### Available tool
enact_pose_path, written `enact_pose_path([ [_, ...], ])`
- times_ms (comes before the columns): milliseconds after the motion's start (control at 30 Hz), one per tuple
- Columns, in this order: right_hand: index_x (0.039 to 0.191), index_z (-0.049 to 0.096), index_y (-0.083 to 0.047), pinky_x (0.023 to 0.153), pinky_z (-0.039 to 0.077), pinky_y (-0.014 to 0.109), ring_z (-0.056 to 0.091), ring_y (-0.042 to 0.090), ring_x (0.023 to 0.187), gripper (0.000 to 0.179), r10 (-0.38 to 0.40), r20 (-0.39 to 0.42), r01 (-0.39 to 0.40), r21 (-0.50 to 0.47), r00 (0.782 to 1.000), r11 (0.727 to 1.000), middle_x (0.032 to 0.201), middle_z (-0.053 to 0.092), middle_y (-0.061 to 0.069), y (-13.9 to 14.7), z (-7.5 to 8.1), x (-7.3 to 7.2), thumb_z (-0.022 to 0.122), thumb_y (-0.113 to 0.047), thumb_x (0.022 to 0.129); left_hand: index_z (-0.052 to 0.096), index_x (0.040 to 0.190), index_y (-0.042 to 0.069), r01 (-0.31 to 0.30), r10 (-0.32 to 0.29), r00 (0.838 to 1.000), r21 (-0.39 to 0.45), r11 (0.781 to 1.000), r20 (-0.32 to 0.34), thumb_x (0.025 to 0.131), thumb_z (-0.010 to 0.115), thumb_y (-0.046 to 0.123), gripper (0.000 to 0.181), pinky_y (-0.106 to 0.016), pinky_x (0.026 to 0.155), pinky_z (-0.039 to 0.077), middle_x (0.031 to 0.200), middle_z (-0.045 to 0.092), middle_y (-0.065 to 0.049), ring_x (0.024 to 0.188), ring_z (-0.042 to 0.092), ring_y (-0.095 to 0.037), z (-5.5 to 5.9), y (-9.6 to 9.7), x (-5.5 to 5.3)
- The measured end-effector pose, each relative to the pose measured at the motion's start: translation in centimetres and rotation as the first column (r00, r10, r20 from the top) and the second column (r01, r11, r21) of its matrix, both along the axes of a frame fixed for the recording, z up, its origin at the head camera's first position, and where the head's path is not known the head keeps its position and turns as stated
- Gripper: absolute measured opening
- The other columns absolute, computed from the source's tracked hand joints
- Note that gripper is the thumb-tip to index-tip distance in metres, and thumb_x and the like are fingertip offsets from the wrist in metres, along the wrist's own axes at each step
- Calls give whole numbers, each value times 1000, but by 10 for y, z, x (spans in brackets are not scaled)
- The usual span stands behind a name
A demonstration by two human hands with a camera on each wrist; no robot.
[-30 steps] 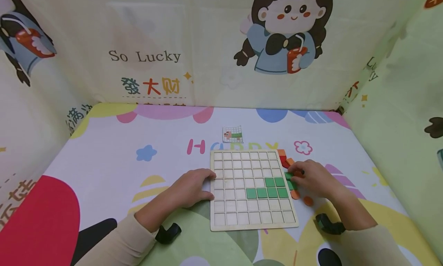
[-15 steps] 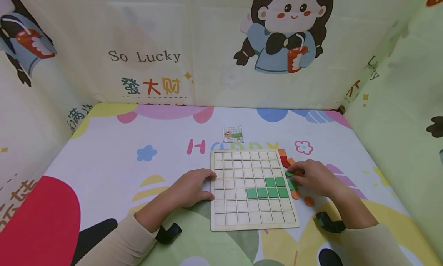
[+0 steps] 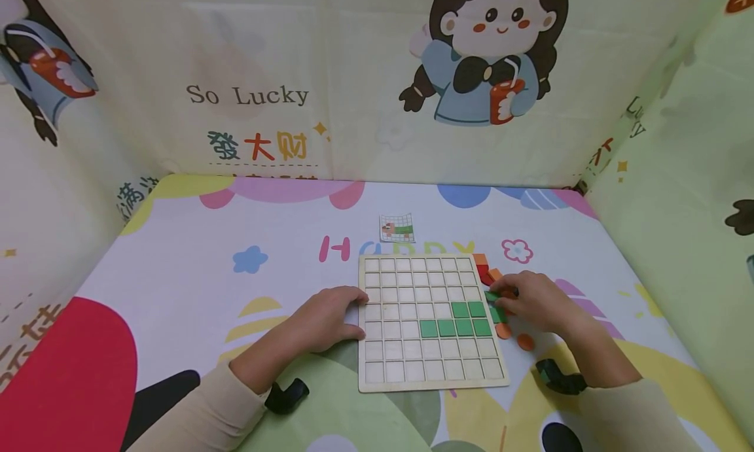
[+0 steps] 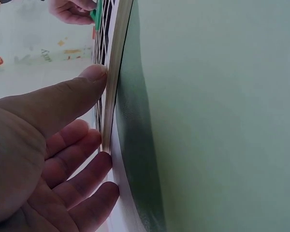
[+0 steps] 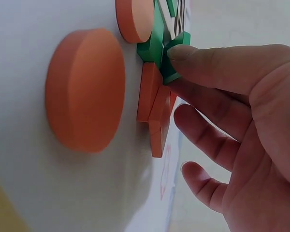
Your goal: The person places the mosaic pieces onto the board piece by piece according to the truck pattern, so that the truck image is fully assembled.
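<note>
A wooden grid board [image 3: 391, 354] lies flat on the table, with several green square tiles [image 3: 463, 327] set in its cells on the right side. My left hand [image 3: 321, 320] rests at the board's left edge, its thumb and fingertips touching the rim. Beyond the opposite edge, my right hand [image 3: 533, 301] pinches a green square tile [image 5: 170, 72] between thumb and forefinger, above other loose pieces. Another green tile [image 3: 498, 314] lies just below those fingertips. Orange square tiles [image 5: 147, 92] sit close under the hand in the right wrist view.
A small picture card [image 3: 397, 228] with a gridded, partly green figure lies behind the board. Round orange pieces [image 3: 525, 342] lie near the right wrist. Red pieces [image 3: 483, 274] and an orange tile [image 3: 480, 259] sit by the board's far right corner. Printed cloth walls enclose the table.
The green tile at my right fingertips has tilted slightly and risen a little. Both hands and the board have stayed almost where they were.
</note>
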State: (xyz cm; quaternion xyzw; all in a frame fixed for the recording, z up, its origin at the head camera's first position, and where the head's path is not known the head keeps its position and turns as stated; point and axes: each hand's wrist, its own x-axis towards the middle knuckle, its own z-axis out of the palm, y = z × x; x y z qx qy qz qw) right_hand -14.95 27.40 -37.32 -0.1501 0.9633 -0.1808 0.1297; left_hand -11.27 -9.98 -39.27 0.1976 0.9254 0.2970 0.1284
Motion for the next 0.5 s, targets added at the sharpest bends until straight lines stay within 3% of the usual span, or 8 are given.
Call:
enact_pose_path([
  [500,106,69,-5,69,42,36,50,24,84,23,-10,-10,9,-68,1000,998,85,54,1,0,-1,1,77,-14,87,64,125,3,7,-7,1000,-3,1000,-3,80,86,17,52,-41,101,46,122,65,-6,117,58,-25,2,0,0],
])
